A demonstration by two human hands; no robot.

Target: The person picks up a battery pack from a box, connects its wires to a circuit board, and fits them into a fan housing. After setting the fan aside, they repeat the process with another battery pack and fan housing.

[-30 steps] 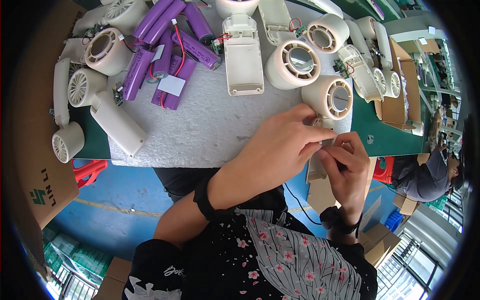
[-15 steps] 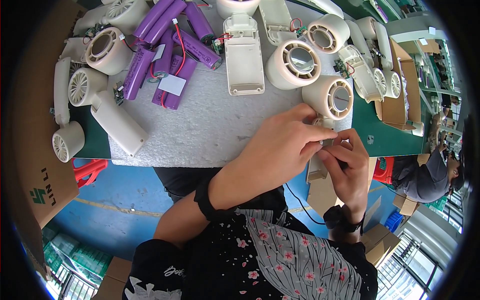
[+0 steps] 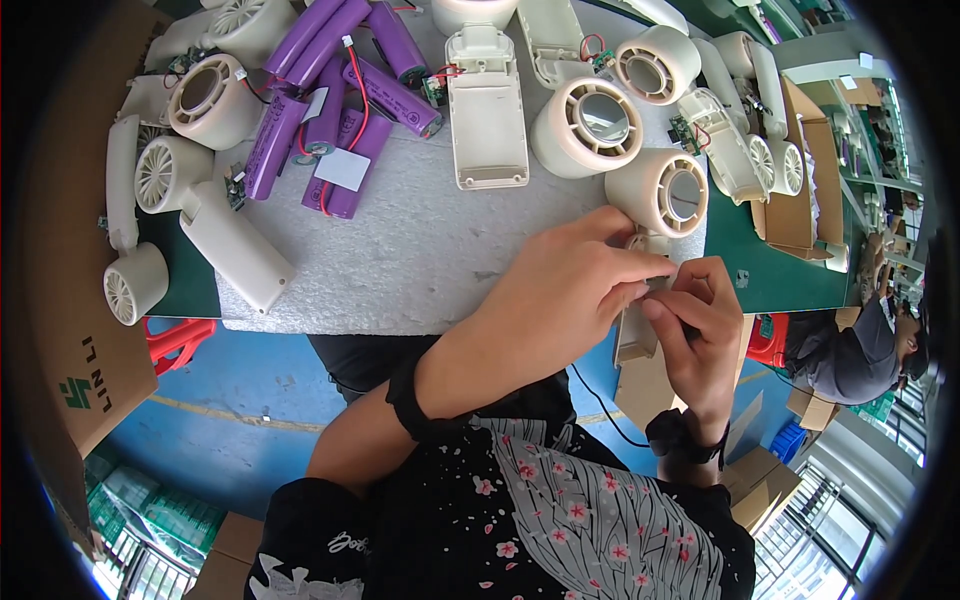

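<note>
Left hand (image 3: pixel 570 285) and right hand (image 3: pixel 700 330) meeting at the near right edge of the counter (image 3: pixel 440 250), fingertips of both pinched together on a cream handheld fan (image 3: pixel 645 300). Fan held handle-down over the counter's edge, round head (image 3: pixel 668 192) resting on the grey foam mat, handle hanging toward the lap. Exactly what small part sits between the fingertips: cannot tell, hidden by the left fingers. Black band on each wrist.

Just beyond the hands, further left, a second cream fan head (image 3: pixel 590 120), and beside it an open handle shell (image 3: pixel 487 110) lying flat. Far left on the mat, a loose heap of purple battery cells (image 3: pixel 340 100) with red and black wires. More cream fan heads and handles (image 3: pixel 190 180) along the left edge. Cardboard box (image 3: pixel 70 330) at the far left, another carton (image 3: pixel 790 190) at the right. Another person (image 3: pixel 850 350) seated low at the right, apart from the work.

Risks, as a judgement: handle unsupported past the edge, so a slackened pinch could drop the fan to the blue floor (image 3: pixel 250 390); thin wires near the fingertips could snag or pull loose under too hard a squeeze; an elbow sweep could scatter the battery cells.
</note>
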